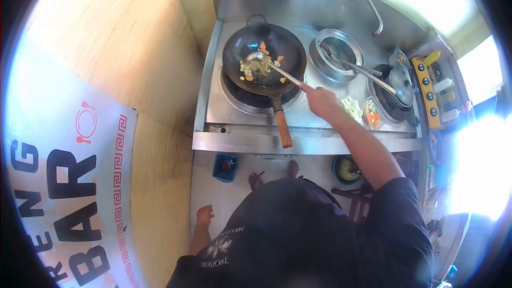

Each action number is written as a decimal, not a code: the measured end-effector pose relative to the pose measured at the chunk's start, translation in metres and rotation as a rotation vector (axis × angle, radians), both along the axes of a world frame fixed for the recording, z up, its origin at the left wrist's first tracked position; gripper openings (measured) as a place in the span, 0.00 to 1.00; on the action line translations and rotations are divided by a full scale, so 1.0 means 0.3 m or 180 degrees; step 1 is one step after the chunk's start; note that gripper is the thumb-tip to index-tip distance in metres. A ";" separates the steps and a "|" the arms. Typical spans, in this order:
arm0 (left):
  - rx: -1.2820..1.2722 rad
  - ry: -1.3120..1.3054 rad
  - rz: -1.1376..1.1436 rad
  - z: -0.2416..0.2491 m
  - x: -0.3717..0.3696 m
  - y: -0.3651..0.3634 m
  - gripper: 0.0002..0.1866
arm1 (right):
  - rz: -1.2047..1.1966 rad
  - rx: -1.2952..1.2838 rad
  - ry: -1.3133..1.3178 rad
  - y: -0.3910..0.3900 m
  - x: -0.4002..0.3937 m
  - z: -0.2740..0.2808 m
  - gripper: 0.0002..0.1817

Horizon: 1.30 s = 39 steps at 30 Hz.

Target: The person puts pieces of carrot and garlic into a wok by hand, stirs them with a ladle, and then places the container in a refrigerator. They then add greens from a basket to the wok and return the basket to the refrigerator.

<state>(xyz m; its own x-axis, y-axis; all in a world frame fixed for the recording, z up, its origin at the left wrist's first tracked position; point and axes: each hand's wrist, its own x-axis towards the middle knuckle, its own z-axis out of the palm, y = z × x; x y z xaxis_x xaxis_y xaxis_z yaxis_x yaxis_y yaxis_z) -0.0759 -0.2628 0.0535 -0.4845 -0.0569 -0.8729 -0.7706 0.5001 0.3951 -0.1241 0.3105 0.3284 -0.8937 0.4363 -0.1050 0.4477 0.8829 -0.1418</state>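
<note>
My right hand (321, 101) is closed around the handle of a long metal ladle (286, 75). The ladle's bowl rests inside a dark wok (290, 48), touching chopped food (258, 68) with orange and pale pieces. The wok sits on the left burner, its wooden handle (282, 128) pointing toward me and held by no hand. Down at my side hangs my left hand (205, 214), fingers loosely bent and apart, with nothing visible in it. Near my right forearm lie chopped pale vegetables (352, 108) and a small container of orange pieces (372, 117).
Right of the wok stands a round metal pot (337, 77) with a utensil across it. Farther right is a lidded pan (400, 86), then a yellow rack (426, 93) beside squeeze bottles (442, 85). A faucet (373, 13) projects from the back. Below are a blue basket (224, 173) and a bucket (346, 170).
</note>
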 end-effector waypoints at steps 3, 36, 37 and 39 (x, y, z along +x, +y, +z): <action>0.0229 0.0080 0.0258 0.012 -0.035 0.056 0.22 | -0.0014 0.0031 -0.0463 0.026 0.130 0.207 0.20; 0.1777 -0.0205 -0.1829 0.703 0.101 1.024 0.24 | -0.0480 -0.1610 0.0826 0.224 0.583 -0.244 0.21; 0.1774 -0.0179 -0.1797 0.715 0.103 1.090 0.24 | -0.0706 -0.1464 0.1037 0.308 0.651 -0.287 0.21; 0.1625 0.0207 -0.2255 0.749 0.101 1.249 0.24 | -0.0946 -0.1082 0.1351 0.484 0.724 -0.336 0.23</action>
